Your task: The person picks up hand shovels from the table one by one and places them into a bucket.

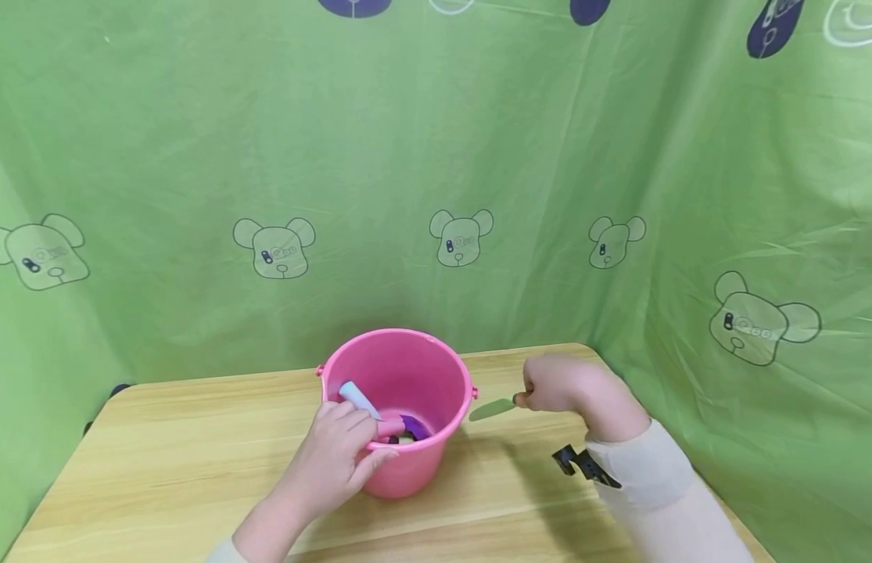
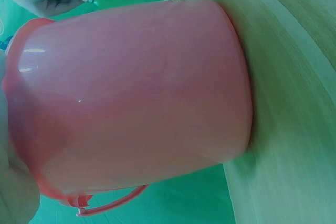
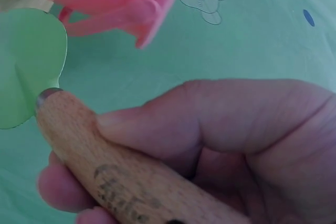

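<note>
Two hands are busy around one pink bucket (image 1: pixel 400 407), which stands on the wooden table (image 1: pixel 161 469) near the back edge. My left hand (image 1: pixel 337 457) curls over the near rim, pinching a white-and-pink tool (image 1: pixel 368 407) that leans into the bucket; my right hand (image 1: pixel 558 383) is wrapped round the wooden handle of a green spatula (image 1: pixel 492 409), its blade just beside the bucket's right wall. I judge the blade could knock the light bucket if it swings left, or the left hand's pull on the rim could tip it; purple bits (image 1: pixel 414 428) inside would spill. Only the right wrist view shows the grip on the handle (image 3: pixel 115 171) closely; only the head view shows inside the bucket.
</note>
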Available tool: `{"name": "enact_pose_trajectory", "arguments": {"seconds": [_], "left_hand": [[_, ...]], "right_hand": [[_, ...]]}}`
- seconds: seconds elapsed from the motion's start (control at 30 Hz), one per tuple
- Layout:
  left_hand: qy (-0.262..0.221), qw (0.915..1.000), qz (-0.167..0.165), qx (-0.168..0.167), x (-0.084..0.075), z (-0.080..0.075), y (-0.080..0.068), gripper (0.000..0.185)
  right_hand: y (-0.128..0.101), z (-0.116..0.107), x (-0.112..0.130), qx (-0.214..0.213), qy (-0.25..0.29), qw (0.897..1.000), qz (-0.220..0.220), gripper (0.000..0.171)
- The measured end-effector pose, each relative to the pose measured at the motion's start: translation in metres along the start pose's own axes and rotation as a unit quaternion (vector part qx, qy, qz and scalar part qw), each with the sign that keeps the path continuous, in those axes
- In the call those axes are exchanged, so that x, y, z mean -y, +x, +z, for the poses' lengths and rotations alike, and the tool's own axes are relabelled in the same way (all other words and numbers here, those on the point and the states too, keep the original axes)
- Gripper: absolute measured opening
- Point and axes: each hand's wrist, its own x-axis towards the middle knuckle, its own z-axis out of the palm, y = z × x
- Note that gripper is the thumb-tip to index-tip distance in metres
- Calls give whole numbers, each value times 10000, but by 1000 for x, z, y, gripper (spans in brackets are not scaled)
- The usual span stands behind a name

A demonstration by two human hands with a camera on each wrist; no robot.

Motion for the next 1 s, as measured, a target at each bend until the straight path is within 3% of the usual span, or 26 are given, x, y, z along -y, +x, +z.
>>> {"name": "enact_pose_trajectory", "arguments": {"seconds": [0.47, 1.0], "left_hand": [[-26, 10000, -21, -27, 0, 0, 0, 30], [-47, 10000, -25, -4, 2, 0, -1, 30]], "right_hand": [[-20, -44, 5, 152, -102, 9997, -128, 50], [-39, -84, 18, -62, -200, 9998, -71, 48]]}}
